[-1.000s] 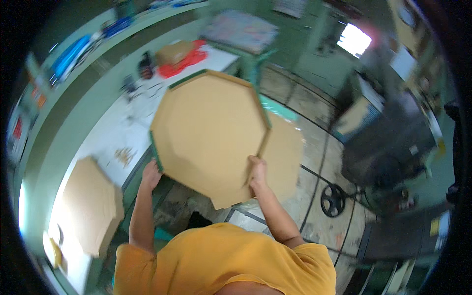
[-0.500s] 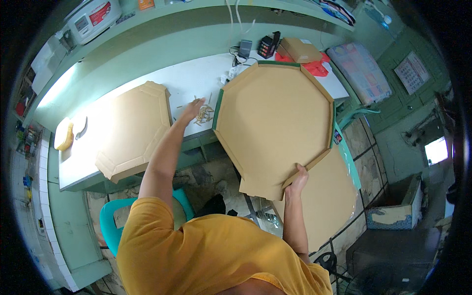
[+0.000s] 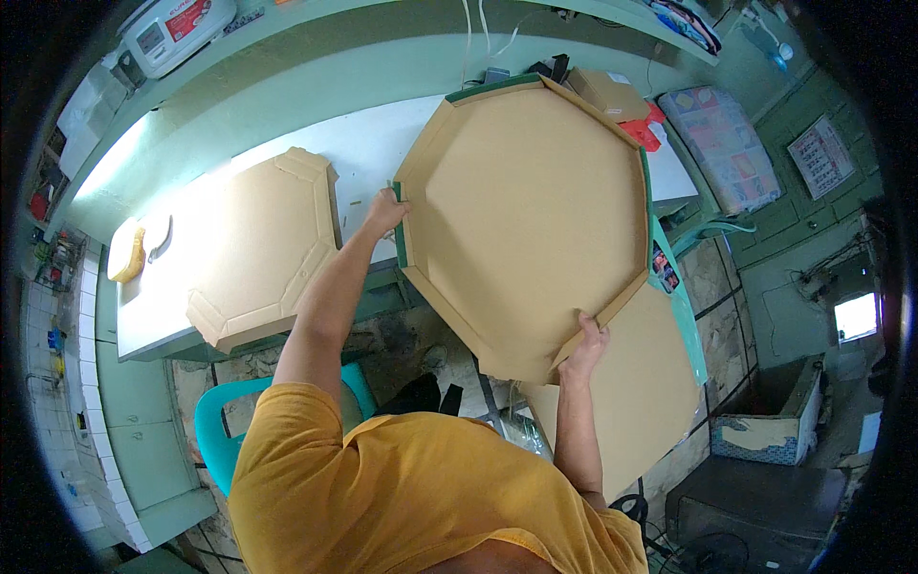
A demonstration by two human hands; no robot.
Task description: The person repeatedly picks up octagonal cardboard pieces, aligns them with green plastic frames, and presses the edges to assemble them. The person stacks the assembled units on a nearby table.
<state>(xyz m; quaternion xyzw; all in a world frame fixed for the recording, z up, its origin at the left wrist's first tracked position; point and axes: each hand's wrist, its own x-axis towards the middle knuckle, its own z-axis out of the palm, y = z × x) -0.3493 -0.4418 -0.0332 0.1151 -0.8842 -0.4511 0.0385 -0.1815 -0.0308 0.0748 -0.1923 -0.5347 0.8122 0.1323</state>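
A large octagonal cardboard tray [image 3: 526, 220] with folded-up walls and green outer edges is held up in front of me. My left hand [image 3: 387, 211] is closed on its left wall. At the lower right wall, my right hand [image 3: 584, 349] grips the rim, thumb inside. The flap along the tray's near edge lies between my hands. Small tan pieces [image 3: 355, 202] show on the white table beside my left hand; most of that pile is hidden behind the hand and tray. Whether my left fingers also hold a small piece, I cannot make out.
Another octagonal cardboard piece [image 3: 258, 244] lies on the white table [image 3: 373, 129] at left, near a yellow sponge-like object [image 3: 131, 253]. More flat cardboard [image 3: 626, 383] rests below the tray at right. A teal chair [image 3: 218, 435] stands near my left side. A shelf [image 3: 363, 13] runs overhead.
My left hand has left the pile of small tan pieces and taken hold of the tray's left wall. The tray has shifted up and left, covering more of the table.
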